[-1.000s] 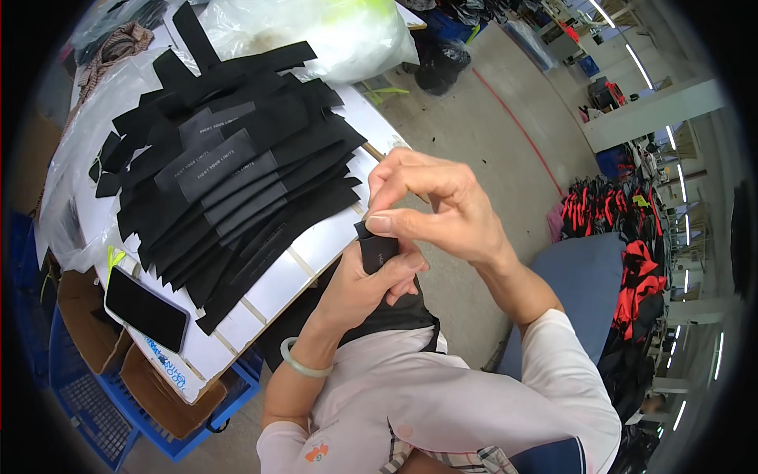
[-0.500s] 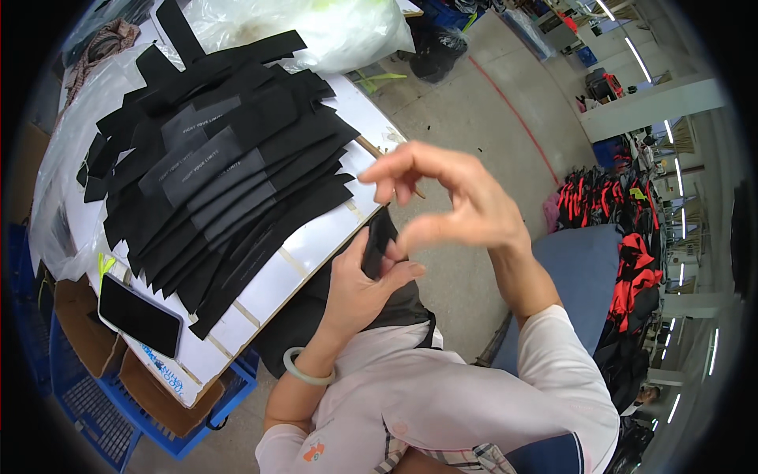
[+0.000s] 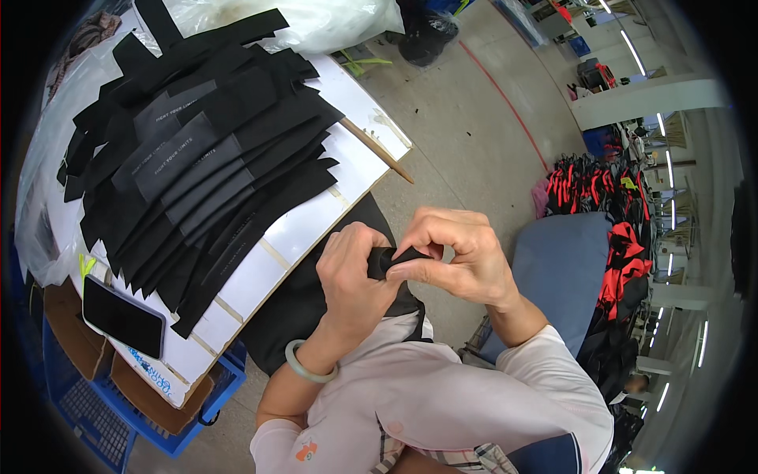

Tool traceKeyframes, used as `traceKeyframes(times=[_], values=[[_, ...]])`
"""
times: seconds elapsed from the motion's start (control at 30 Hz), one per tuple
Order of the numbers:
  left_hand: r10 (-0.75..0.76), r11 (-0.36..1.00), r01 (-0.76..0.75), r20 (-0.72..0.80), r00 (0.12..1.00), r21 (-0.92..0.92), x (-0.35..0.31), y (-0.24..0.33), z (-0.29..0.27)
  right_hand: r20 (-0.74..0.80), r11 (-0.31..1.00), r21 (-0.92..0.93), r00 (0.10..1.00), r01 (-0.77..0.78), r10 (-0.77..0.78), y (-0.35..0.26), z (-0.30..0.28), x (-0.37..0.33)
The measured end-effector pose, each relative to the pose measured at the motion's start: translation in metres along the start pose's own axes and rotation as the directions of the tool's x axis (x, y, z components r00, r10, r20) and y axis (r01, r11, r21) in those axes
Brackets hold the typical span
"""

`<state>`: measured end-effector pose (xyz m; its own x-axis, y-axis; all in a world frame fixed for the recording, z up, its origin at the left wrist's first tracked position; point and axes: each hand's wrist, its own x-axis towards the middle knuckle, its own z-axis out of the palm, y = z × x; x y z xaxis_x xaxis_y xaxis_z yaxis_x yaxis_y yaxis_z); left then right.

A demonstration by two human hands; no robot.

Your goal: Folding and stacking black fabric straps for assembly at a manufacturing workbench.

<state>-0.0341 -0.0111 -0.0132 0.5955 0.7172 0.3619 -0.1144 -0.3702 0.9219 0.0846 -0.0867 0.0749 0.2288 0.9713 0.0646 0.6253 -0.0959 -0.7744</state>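
Note:
Both hands meet in front of my lap, just off the table's right edge. Between them is a small piece of black fabric [image 3: 384, 261], bunched and partly hidden by the fingers. My left hand [image 3: 351, 268] is wrapped round its left part, with a pale bangle on that wrist. The thumb and forefinger of my right hand [image 3: 458, 257] pinch its right end. Dark cloth [image 3: 288, 324] lies across my lap beneath. To the left, a fanned stack of black fabric pieces [image 3: 213, 158] with grey printed panels covers much of the white table [image 3: 288, 229].
A phone [image 3: 124, 316] lies at the table's near corner, beside cardboard [image 3: 154, 391] in a blue crate [image 3: 178, 446]. A pointed wooden stick [image 3: 379, 150] juts past the table edge. Clear plastic bags [image 3: 316, 24] sit behind the stack. A blue-grey padded surface [image 3: 553, 276] and red-black garments [image 3: 624, 272] stand right.
My right hand, raised and apart half a second ago, has come down and closed on the black fabric. My left hand has turned over and wrapped round it. The view has shifted slightly.

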Motion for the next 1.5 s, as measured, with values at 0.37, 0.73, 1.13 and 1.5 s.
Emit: traceKeyframes(times=[0.37,0.73,1.13,1.5], values=[[0.096,0.994,-0.098,0.043,0.994,0.056,0.004,-0.001,0.001,-0.053,0.982,0.031,0.981,0.188,-0.186,0.006,0.004,0.001],[-0.333,0.288,0.747,0.669,0.665,-0.599,0.013,0.000,-0.003,-0.122,0.823,0.564,0.980,-0.063,0.159,0.016,-0.026,0.063],[-0.222,0.153,0.803,0.772,0.596,-0.576,0.029,-0.004,-0.008,-0.040,0.727,0.632,0.926,-0.267,0.375,0.044,0.000,0.083],[-0.349,0.219,0.765,0.683,0.641,-0.606,0.030,-0.002,-0.017,-0.004,0.851,0.471,0.963,-0.235,0.268,0.049,-0.022,0.084]])
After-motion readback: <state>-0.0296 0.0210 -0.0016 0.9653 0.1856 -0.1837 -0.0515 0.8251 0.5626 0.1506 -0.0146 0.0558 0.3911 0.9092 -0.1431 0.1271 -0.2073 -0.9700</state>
